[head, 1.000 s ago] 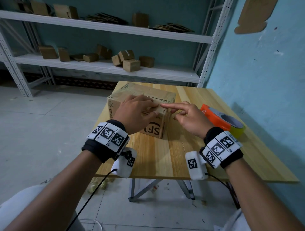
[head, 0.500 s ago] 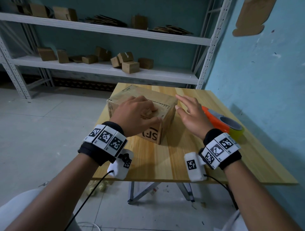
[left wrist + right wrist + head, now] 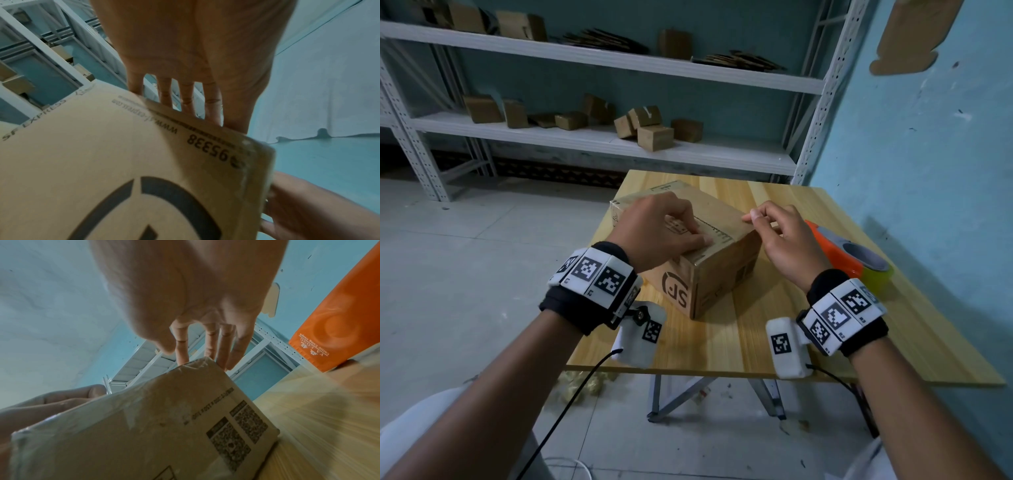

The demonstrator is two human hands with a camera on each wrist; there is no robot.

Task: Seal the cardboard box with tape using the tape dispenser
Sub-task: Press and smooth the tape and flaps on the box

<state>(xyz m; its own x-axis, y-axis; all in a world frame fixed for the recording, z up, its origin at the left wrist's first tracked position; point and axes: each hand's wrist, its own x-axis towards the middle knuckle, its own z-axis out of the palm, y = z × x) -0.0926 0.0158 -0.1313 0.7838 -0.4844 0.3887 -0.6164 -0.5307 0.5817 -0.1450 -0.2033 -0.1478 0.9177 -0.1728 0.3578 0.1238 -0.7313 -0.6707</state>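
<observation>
Head view: cardboard box [image 3: 726, 274] under left hand [image 3: 657, 229], fingers pressed flat on top; right hand [image 3: 787, 240] loosely curled at far edge; tape dispenser [image 3: 849, 253] just beside.

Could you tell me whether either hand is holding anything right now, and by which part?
Neither grips anything. The left hand presses flat on the box top; the right hand's fingers touch its right top edge. The tape dispenser lies untouched.

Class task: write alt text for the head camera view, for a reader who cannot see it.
A person's left hand presses flat on top of a cardboard box on a wooden table, while the right hand touches the box's right top edge with its fingertips. An orange tape dispenser lies on the table to the right, untouched; shelves with small boxes stand behind.
</observation>
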